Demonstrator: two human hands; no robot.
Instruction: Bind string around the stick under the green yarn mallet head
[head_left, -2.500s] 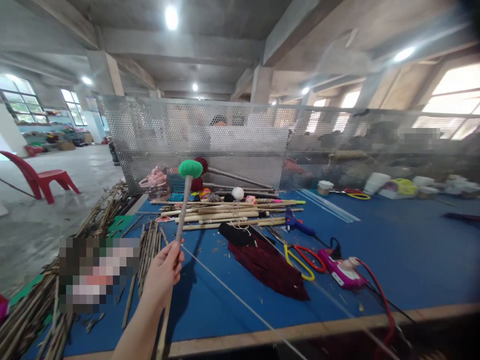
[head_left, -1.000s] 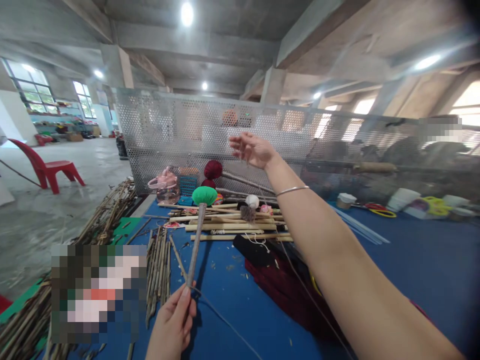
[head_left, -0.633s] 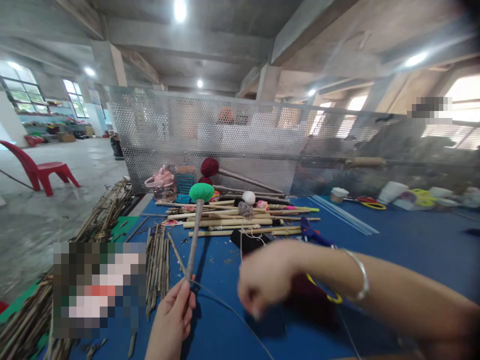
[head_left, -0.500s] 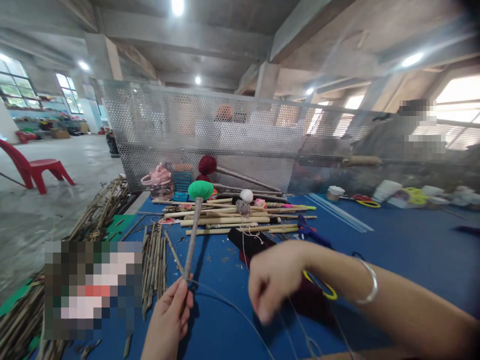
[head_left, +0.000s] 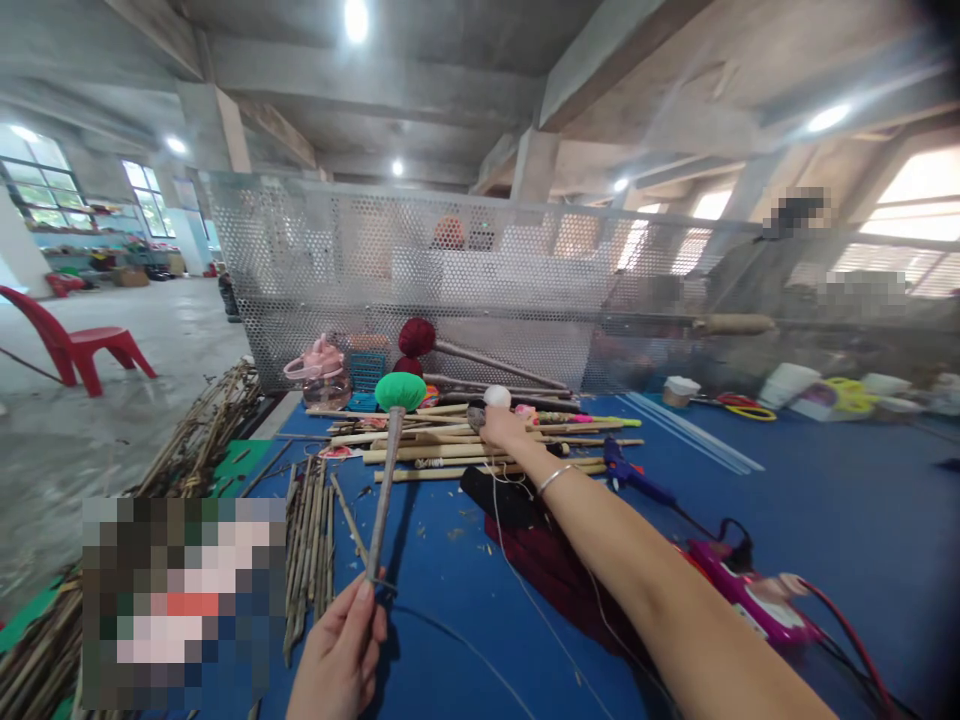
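Observation:
My left hand is closed around the lower end of a mallet, held upright with a slight tilt. Its stick is wrapped in grey yarn and its round padded head is bright green. A loose grey strand trails from the stick near my fingers down across the table. Stretched far forward, my right hand is closed at a ball of grey yarn, with the fingertips partly hidden. Just behind it sits a white ball. Pale strands run from there toward me, past a dark red cloth under my forearm.
Bamboo sticks lie crosswise beyond my hands. Thin twigs are at the left. Dark red-headed mallets rest by the perforated metal screen. At right are a blue glue gun, a magenta power strip and cords.
My right hand has moved from close above the cloth forward to the grey yarn ball. The power strip has come into sight. My left hand still holds the mallet in nearly the same place.

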